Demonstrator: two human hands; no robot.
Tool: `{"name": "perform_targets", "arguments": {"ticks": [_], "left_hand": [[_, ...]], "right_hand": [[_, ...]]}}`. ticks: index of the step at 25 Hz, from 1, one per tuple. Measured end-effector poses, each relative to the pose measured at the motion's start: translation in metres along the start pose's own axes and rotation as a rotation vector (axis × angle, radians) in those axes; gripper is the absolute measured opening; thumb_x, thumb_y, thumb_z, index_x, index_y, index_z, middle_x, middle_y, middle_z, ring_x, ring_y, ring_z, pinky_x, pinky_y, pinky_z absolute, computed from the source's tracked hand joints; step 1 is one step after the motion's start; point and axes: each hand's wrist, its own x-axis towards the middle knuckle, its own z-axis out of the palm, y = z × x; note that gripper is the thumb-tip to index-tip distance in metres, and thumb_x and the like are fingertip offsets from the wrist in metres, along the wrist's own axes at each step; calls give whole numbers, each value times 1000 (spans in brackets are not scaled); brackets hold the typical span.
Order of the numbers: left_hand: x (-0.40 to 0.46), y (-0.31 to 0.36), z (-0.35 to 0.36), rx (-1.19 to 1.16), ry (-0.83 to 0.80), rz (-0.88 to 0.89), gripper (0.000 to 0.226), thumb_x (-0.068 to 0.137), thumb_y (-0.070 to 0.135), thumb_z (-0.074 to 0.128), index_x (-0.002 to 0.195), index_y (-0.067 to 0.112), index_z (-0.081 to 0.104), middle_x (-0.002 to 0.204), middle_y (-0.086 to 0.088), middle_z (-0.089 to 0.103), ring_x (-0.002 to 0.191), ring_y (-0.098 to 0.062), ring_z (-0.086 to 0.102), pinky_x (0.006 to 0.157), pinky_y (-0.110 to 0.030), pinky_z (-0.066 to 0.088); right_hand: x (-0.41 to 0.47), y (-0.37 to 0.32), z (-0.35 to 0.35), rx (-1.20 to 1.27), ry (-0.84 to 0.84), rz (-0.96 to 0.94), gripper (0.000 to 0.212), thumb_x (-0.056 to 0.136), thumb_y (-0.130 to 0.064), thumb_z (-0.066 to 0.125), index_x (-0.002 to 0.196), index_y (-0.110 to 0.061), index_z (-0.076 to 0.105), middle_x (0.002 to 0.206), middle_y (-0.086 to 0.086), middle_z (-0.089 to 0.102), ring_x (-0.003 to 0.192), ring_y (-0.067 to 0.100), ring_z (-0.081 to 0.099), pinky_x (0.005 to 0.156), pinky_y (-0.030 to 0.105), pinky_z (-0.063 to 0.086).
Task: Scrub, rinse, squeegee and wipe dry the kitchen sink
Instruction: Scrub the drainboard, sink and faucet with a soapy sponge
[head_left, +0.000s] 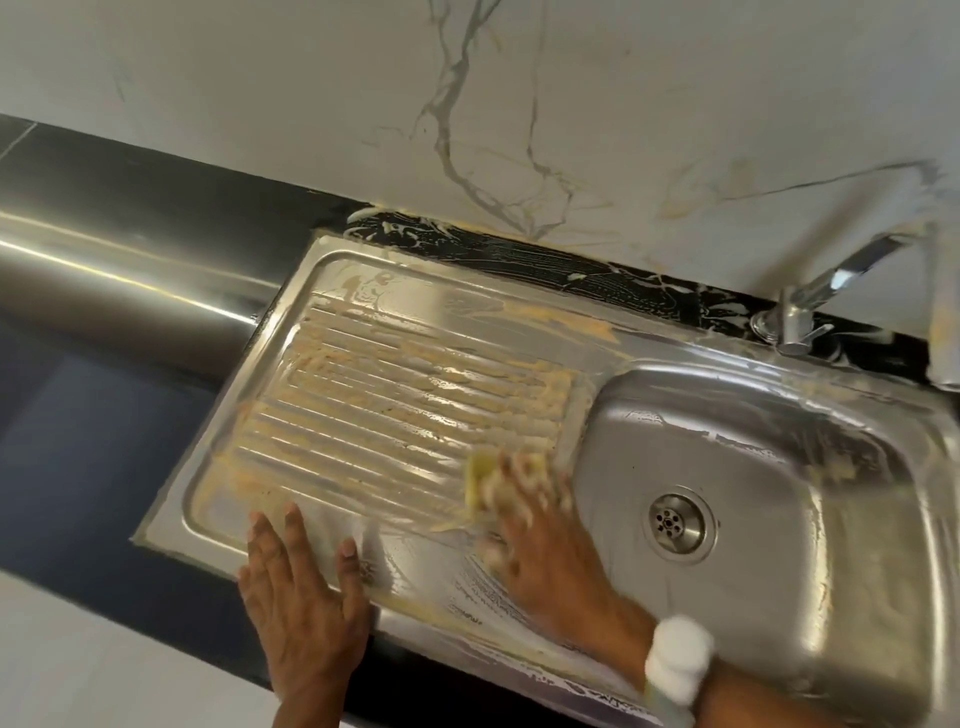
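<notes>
A stainless steel sink (857, 545) has a ribbed drainboard (395, 395) on the left and a basin with a round drain (680, 525) on the right. Yellowish soapy foam covers the drainboard ribs and rim. My right hand (545, 540) presses a yellow sponge (483, 470) on the drainboard's near right corner, next to the basin; the hand is foamy and blurred. My left hand (301, 608) lies flat, fingers apart, on the sink's front rim at the drainboard's near left. It holds nothing.
A chrome tap (810, 306) stands behind the basin at the back right. Foam streaks lie on the black counter strip (545, 265) behind the sink. A marble-patterned wall (467, 104) rises behind it. The dark counter (93, 426) continues to the left.
</notes>
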Motion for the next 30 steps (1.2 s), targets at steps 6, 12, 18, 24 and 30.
{"name": "perform_targets", "arguments": {"ticks": [6, 12, 18, 24, 30], "left_hand": [[3, 4, 2, 53, -25, 3, 81, 97, 71, 19, 165, 31, 1, 174, -6, -4, 160, -29, 2, 128, -57, 4], [-2, 5, 0, 65, -4, 37, 81, 98, 72, 16, 165, 29, 3, 174, -5, -4, 160, -28, 0, 128, -56, 2], [-1, 5, 2, 28, -12, 1, 81, 96, 74, 16, 165, 32, 2, 174, -5, -4, 160, -30, 1, 128, -56, 2], [1, 4, 1, 58, -20, 35, 79, 98, 71, 17, 165, 30, 4, 174, -8, -2, 159, -32, 3, 128, -55, 1], [0, -1, 4, 77, -19, 34, 78, 99, 71, 17, 165, 32, 0, 174, -4, -6, 160, -29, -1, 128, -56, 1]], "right_hand": [[-5, 28, -8, -78, -32, -95, 71, 105, -62, 32, 166, -27, 20, 175, 3, 5, 161, 25, 10, 121, 68, 19], [100, 28, -11, 34, 101, 173, 66, 105, -49, 38, 163, -18, 30, 173, 10, 12, 160, 31, 8, 126, 63, 7], [-58, 3, -4, 114, -99, -151, 76, 101, -48, 49, 166, -24, 17, 175, 1, 3, 161, 22, -2, 130, 49, 5], [-20, 11, -27, 1175, -294, 716, 40, 95, -69, 57, 128, -47, 53, 131, -7, 68, 124, 24, 63, 107, 47, 50], [129, 91, -27, 1580, 149, 926, 154, 33, -77, 90, 160, -14, 32, 158, 6, 47, 143, 24, 47, 119, 45, 39]]}}
